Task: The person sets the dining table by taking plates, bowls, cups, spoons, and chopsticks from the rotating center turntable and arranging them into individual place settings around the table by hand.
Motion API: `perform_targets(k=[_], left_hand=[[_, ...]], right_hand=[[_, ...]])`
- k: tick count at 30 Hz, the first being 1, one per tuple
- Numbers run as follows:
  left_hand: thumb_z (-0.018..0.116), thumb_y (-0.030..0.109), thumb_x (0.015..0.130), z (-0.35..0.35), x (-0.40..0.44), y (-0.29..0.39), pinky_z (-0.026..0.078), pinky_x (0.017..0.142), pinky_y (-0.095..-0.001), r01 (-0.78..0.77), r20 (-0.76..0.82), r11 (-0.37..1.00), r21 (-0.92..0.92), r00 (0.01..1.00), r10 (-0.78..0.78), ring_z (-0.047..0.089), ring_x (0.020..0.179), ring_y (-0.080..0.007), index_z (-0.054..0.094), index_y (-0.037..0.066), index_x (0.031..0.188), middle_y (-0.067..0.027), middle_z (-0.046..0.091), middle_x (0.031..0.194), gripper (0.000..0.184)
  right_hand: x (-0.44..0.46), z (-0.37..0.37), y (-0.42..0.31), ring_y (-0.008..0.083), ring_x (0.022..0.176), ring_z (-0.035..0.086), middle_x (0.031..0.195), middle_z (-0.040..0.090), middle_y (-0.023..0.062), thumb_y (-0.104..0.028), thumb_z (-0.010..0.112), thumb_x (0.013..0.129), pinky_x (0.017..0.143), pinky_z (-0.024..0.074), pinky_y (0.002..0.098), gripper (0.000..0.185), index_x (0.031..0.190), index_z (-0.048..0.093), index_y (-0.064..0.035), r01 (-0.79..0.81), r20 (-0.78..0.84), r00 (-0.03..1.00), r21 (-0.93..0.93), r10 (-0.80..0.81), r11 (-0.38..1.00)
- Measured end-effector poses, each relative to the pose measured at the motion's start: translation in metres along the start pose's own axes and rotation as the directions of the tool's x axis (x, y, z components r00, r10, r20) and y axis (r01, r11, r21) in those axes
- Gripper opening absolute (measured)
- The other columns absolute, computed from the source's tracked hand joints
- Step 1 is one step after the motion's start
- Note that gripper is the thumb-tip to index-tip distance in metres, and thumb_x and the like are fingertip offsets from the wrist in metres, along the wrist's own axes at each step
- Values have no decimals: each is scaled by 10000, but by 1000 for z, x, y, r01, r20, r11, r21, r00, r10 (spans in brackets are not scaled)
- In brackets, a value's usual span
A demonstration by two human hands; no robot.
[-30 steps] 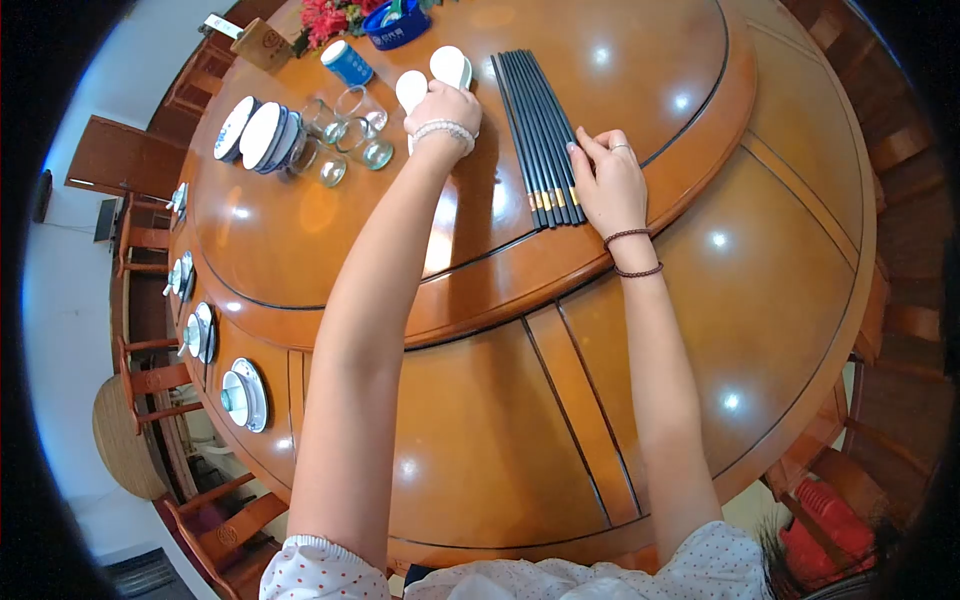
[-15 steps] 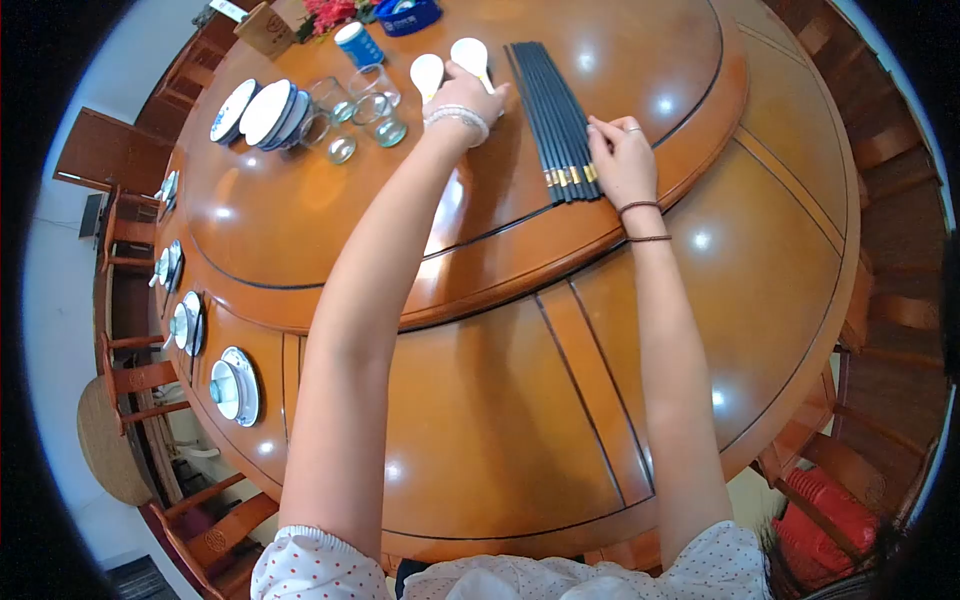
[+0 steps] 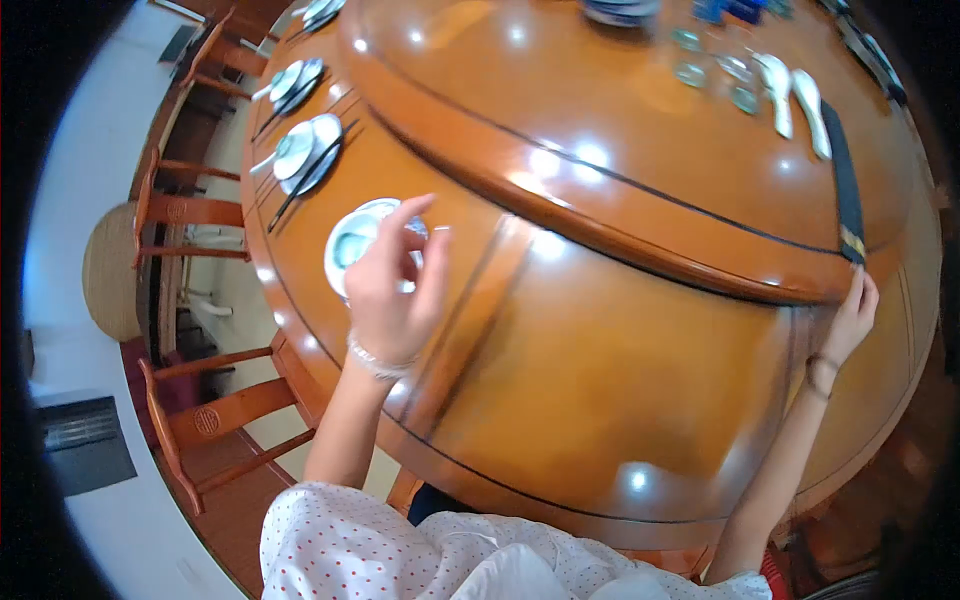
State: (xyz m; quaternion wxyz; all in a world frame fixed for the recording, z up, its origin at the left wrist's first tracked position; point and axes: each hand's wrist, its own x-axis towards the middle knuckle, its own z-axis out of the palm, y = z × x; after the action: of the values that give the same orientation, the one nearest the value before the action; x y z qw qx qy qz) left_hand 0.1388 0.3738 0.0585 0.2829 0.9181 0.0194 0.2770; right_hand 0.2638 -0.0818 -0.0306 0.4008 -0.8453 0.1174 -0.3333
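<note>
My left hand is in front of a white bowl on a patterned plate and partly hides them. Its thumb and fingers are apart, with nothing between them. Far to the right, my right hand has its fingertips closed at the near, gold-banded ends of a bundle of black chopsticks. The bundle lies on the raised round turntable. Two white spoons lie side by side just left of the chopsticks.
Glasses and stacked bowls stand farther back on the turntable. Place settings with bowls, plates and chopsticks line the table's left edge. Wooden chairs and a round stool are at the left.
The view has swung left. My left hand has let go of the spoons and moved to the bowl and plate at the left. My right hand remains by the chopsticks, now at their near ends.
</note>
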Motion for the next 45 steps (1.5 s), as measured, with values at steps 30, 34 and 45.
perform_targets(k=[30,34,45], left_hand=[[381,111,879,-67,-46,-198,444,366,-238,878,736,294,-378,478,-480,559,456,-189,279,-10,1175,-164,561,785,335],[389,94,852,-70,-20,-171,452,364,-263,852,676,378,-363,520,-522,531,428,-191,316,-33,1146,-180,549,778,328],[417,143,836,45,89,-75,448,361,-261,705,657,407,-581,701,-278,544,469,-216,356,-47,1109,-185,546,824,337]], right_hand=[[-150,152,-212,173,958,516,1028,510,87,-61,661,710,793,455,289,550,1161,347,-41,-522,465,852,726,238,448],[-89,152,-137,185,951,528,1079,506,104,-112,709,672,788,460,302,571,1120,366,-27,-239,150,970,437,191,867],[-1,183,-84,322,959,526,1039,535,177,-240,744,609,820,425,353,687,1126,362,4,-193,63,980,107,187,975]])
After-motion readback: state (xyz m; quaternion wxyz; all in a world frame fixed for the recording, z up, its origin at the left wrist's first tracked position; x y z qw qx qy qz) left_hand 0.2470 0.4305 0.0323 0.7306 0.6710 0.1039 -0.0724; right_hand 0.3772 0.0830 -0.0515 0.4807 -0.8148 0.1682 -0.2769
